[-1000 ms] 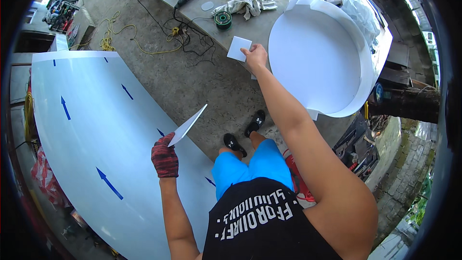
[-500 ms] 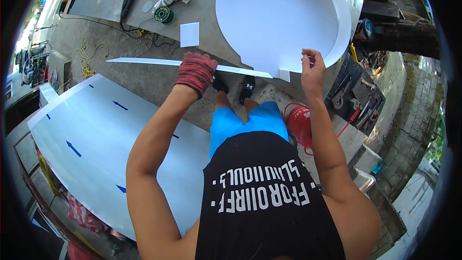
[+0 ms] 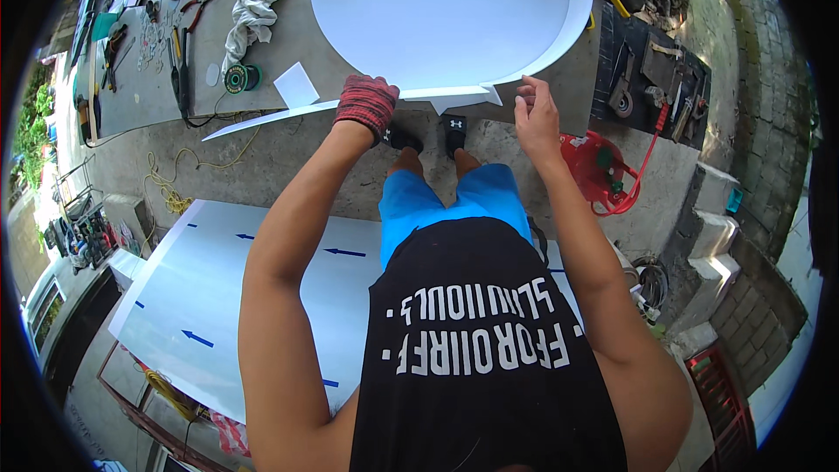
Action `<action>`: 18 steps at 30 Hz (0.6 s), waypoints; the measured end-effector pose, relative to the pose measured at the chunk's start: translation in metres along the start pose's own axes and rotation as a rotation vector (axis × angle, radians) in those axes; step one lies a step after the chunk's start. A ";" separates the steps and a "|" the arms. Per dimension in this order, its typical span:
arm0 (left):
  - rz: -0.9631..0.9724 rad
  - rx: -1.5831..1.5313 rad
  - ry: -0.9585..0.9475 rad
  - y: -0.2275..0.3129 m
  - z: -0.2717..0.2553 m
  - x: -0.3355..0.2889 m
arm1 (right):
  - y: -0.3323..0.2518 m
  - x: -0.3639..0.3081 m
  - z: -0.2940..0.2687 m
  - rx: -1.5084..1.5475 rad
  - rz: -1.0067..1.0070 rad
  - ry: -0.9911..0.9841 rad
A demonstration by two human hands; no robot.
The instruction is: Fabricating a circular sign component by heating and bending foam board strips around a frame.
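Note:
A large round white panel (image 3: 441, 9) lies on the work table, with a raised white rim (image 3: 572, 9) curving along its right side. My left hand (image 3: 368, 105), in a red and black knit glove, is closed around a long thin white strip (image 3: 271, 121) at the panel's near edge. The strip's left part sticks out past the table edge, and its right part runs up to where the rim ends. Whether the two are joined I cannot tell. My bare right hand (image 3: 537, 118) is beside that meeting place, fingers bent and apart, nothing visible in them.
On the table lie a small white square (image 3: 296, 86), a solder spool (image 3: 238, 79), a crumpled cloth (image 3: 258, 4) and a soldering iron (image 3: 180, 79). Behind me rests a large white sheet with blue arrows (image 3: 227, 297). A red tank (image 3: 599, 170) stands on the floor at right.
My view has turned and shifted, showing more of the table's left side. The strip, held in my left hand, has come up against the panel's near edge. My right hand has moved slightly left.

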State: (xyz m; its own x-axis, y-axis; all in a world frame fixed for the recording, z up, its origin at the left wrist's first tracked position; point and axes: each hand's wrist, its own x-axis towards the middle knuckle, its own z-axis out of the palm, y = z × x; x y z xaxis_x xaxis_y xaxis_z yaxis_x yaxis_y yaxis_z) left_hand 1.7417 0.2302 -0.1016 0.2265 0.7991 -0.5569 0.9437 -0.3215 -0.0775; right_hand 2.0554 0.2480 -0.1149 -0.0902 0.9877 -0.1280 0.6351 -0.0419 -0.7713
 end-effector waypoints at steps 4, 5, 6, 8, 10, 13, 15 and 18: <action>0.032 0.001 0.011 -0.002 -0.001 -0.001 | 0.006 -0.017 0.013 0.032 0.072 0.015; 0.027 -0.012 0.025 -0.002 0.000 -0.001 | 0.008 -0.021 0.016 -0.021 0.055 -0.040; 0.022 -0.026 0.040 -0.003 0.001 -0.001 | 0.010 -0.023 0.018 -0.020 0.060 -0.039; 0.025 -0.110 0.064 -0.006 0.012 0.004 | 0.013 -0.024 0.020 -0.251 -0.282 -0.048; 0.027 -0.198 0.086 -0.007 0.018 0.006 | 0.017 -0.015 0.011 -0.347 -0.237 -0.136; -0.006 -0.245 -0.064 -0.010 0.009 0.001 | -0.011 0.014 -0.021 -0.514 -0.228 -0.081; -0.003 -0.253 -0.034 -0.010 0.007 -0.008 | -0.037 0.037 -0.041 -0.633 -0.430 0.067; 0.030 -0.282 -0.048 -0.009 0.015 -0.001 | 0.000 0.069 -0.043 -0.797 -0.665 -0.028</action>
State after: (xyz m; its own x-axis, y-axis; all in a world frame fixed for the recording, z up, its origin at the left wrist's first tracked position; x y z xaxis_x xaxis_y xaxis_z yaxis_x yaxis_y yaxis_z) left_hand 1.7293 0.2249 -0.1132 0.2504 0.7642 -0.5943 0.9680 -0.1857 0.1689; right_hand 2.0820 0.3231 -0.0971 -0.6192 0.7707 0.1504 0.7729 0.6320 -0.0571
